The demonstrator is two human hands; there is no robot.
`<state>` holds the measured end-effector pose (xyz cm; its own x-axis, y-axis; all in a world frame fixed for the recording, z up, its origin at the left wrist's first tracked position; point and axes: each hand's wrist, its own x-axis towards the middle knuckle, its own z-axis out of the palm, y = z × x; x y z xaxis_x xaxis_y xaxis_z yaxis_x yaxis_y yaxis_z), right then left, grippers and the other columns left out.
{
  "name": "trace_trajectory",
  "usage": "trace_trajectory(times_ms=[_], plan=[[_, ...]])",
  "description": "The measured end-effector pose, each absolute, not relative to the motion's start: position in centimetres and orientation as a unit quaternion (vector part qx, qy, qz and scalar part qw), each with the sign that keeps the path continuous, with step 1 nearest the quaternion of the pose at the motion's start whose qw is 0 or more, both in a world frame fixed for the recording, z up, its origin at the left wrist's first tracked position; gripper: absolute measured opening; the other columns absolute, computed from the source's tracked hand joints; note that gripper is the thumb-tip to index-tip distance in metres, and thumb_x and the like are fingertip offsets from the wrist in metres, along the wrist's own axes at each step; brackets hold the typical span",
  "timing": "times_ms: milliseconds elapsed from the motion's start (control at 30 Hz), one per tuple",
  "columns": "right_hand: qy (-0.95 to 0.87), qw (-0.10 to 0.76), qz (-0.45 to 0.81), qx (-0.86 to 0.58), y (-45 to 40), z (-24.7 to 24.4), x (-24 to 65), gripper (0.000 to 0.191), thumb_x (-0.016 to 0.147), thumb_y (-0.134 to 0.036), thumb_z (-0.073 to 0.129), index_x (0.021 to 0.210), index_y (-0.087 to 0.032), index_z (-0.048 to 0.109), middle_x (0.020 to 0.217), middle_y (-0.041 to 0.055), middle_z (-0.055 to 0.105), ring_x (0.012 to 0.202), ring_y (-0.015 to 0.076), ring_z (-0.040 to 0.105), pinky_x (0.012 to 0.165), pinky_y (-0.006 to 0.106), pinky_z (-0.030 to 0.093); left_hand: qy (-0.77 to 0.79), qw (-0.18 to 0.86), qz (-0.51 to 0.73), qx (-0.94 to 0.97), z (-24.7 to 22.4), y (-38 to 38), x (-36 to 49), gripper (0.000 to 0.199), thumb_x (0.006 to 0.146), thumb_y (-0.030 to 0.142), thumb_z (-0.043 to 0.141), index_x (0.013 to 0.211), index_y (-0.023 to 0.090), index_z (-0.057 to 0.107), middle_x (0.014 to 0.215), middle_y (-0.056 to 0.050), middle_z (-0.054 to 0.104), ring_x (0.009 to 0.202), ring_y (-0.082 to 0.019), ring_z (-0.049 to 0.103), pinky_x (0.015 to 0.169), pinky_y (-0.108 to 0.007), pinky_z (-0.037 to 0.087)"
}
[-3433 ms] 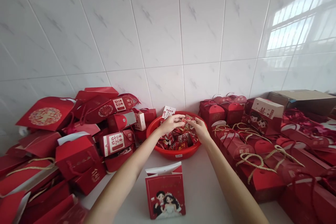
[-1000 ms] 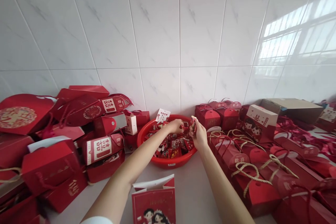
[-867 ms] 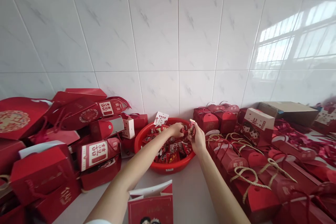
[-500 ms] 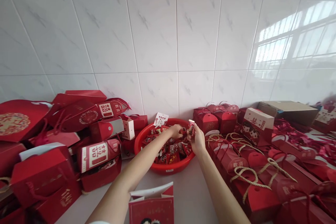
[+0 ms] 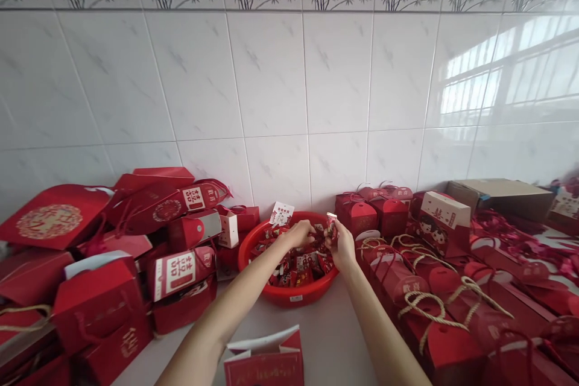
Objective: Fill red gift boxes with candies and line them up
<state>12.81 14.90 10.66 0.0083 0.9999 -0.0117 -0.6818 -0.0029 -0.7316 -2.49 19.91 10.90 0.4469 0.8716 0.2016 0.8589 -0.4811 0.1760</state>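
Packet (image 5: 333, 223) in right hand (image 5: 342, 246), long axis near-upright, pale end up

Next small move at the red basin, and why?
Probably lift the left hand with one wrapped piece: its fingers are down among the loose pieces in the red basin, though whether they grip one is hidden. The right hand holds a small packet near the rim, so I'd leave that grip alone.

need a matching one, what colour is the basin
The basin is bright red, clearest in the head view.
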Motion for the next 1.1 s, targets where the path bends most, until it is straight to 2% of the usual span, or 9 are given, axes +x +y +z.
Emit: trace_trajectory(times_ms=[100, 300, 400, 500, 600, 700, 800, 933, 1100], plan=[[-0.262, 0.646, 0.652, -0.298, 14.6, 10.9, 12.9, 0.026, 0.073, -0.037, 0.072, 0.064, -0.018, 0.057, 0.046, -0.0041, 0.056, 0.037, 0.0056, 0.040, 0.037, 0.018, 0.026, 0.498, 0.002, 0.208, 0.842, 11.9, 17.2, -3.5, 0.013, 0.090, 0.019, 0.067, 0.100, 0.014, 0.073, 0.115, -0.011, 0.067, 0.107, -0.025, 0.066, 0.097, -0.040, 0.054], [-0.248, 0.584, 0.704, -0.319, 14.0, 11.9, 13.0, 0.015, 0.080, -0.021, 0.063, 0.065, -0.018, 0.061, 0.052, -0.0020, 0.062, 0.041, 0.0092, 0.050, 0.039, 0.020, 0.038, 0.415, -0.011, 0.334, 0.846, 12.3, 10.2, -5.3, 0.018, 0.093, 0.021, 0.059, 0.102, 0.019, 0.075, 0.125, -0.010, 0.063, 0.116, -0.022, 0.063, 0.104, -0.038, 0.051], [-0.259, 0.542, 0.735, -0.313, 13.2, 12.7, 12.8, 0.010, 0.081, -0.017, 0.061, 0.071, -0.017, 0.065, 0.062, 0.0006, 0.069, 0.052, 0.0127, 0.061, 0.046, 0.023, 0.048, 0.365, 0.007, 0.371, 0.854, 12.0, 7.7, -5.7, 0.017, 0.093, 0.022, 0.058, 0.093, 0.017, 0.075, 0.125, -0.012, 0.062, 0.114, -0.022, 0.065, 0.103, -0.038, 0.052], [-0.280, 0.515, 0.750, -0.307, 12.4, 13.1, 12.6, 0.008, 0.081, -0.016, 0.063, 0.075, -0.017, 0.068, 0.065, 0.0000, 0.069, 0.055, 0.0124, 0.062, 0.053, 0.024, 0.052, 0.363, 0.022, 0.371, 0.854, 11.7, 6.3, -5.9, 0.015, 0.092, 0.021, 0.059, 0.090, 0.017, 0.074, 0.128, -0.012, 0.061, 0.119, -0.022, 0.063, 0.106, -0.038, 0.052], [-0.342, 0.490, 0.751, -0.282, 11.7, 12.9, 12.3, 0.006, 0.076, -0.022, 0.071, 0.079, -0.016, 0.070, 0.071, 0.0000, 0.070, 0.061, 0.0132, 0.063, 0.057, 0.024, 0.053, 0.372, 0.030, 0.375, 0.848, 11.7, 5.3, -5.9, 0.014, 0.090, 0.021, 0.060, 0.086, 0.017, 0.073, 0.130, -0.013, 0.061, 0.122, -0.024, 0.061, 0.107, -0.038, 0.051], [-0.396, 0.494, 0.736, -0.240, 11.3, 12.3, 11.6, 0.024, 0.064, -0.032, 0.083, 0.078, -0.017, 0.071, 0.072, -0.0002, 0.070, 0.065, 0.0146, 0.063, 0.059, 0.025, 0.052, 0.379, 0.045, 0.386, 0.840, 11.9, 4.6, -5.9, 0.014, 0.089, 0.021, 0.061, 0.091, 0.018, 0.075, 0.129, -0.012, 0.063, 0.121, -0.026, 0.062, 0.105, -0.039, 0.051], [-0.421, 0.517, 0.701, -0.253, 11.0, 11.5, 11.0, 0.038, 0.054, -0.045, 0.088, 0.070, -0.016, 0.068, 0.064, -0.0010, 0.065, 0.057, 0.0130, 0.057, 0.053, 0.025, 0.045, 0.375, 0.093, 0.405, 0.828, 12.0, 4.1, -5.8, 0.015, 0.089, 0.026, 0.065, 0.095, 0.019, 0.076, 0.125, -0.012, 0.066, 0.118, -0.026, 0.063, 0.105, -0.041, 0.050], [-0.459, 0.542, 0.634, -0.307, 10.8, 10.7, 10.6, 0.046, 0.058, -0.058, 0.082, 0.069, -0.018, 0.062, 0.053, -0.0046, 0.054, 0.048, 0.0095, 0.043, 0.046, 0.025, 0.033, 0.364, 0.208, 0.441, 0.793, 11.7, 4.0, -5.7, 0.020, 0.087, 0.036, 0.070, 0.090, 0.018, 0.078, 0.124, -0.013, 0.068, 0.118, -0.027, 0.063, 0.107, -0.042, 0.048], [-0.480, 0.593, 0.557, -0.330, 11.2, 10.1, 10.1, 0.048, 0.062, -0.063, 0.075, 0.067, -0.020, 0.056, 0.055, -0.0052, 0.049, 0.050, 0.0098, 0.039, 0.048, 0.026, 0.032, 0.378, 0.342, 0.472, 0.719, 11.3, 3.8, -5.5, 0.034, 0.087, 0.050, 0.069, 0.086, 0.017, 0.079, 0.133, -0.013, 0.065, 0.125, -0.030, 0.058, 0.109, -0.042, 0.045]])
